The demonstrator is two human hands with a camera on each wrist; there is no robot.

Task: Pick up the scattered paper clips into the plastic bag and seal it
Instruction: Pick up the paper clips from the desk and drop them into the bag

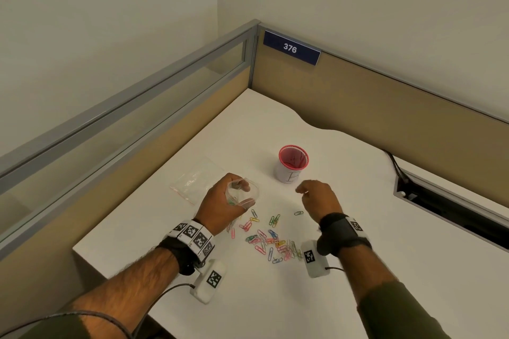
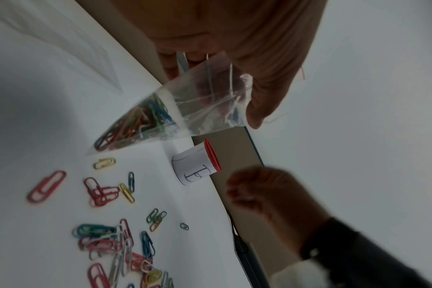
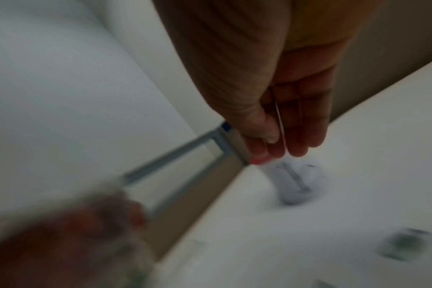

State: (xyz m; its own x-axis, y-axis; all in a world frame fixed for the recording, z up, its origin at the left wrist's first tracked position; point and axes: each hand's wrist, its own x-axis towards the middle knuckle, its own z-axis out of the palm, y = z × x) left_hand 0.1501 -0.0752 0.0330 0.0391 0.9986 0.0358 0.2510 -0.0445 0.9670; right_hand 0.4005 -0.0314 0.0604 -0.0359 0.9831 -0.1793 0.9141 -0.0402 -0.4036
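Observation:
My left hand [image 1: 243, 195] holds a small clear plastic bag [image 1: 254, 193] above the table, its mouth held apart by fingers and thumb. Several coloured paper clips [image 2: 136, 124] lie in the bag's lower corner. More scattered paper clips [image 1: 271, 241] lie on the white table [image 1: 385, 228] between my two wrists. To the right of the bag my right hand [image 1: 301, 190] hovers with a thin pale paper clip [image 3: 279, 115] pinched between thumb and fingers. The right wrist view is blurred.
A red mesh cup [image 1: 292, 164] wrapped in a white paper label stands just beyond my hands. A second clear bag [image 1: 196, 181] lies flat at the left. Partition walls [image 1: 358, 96] close the desk's far sides. A cable slot [image 1: 440, 206] runs along the right.

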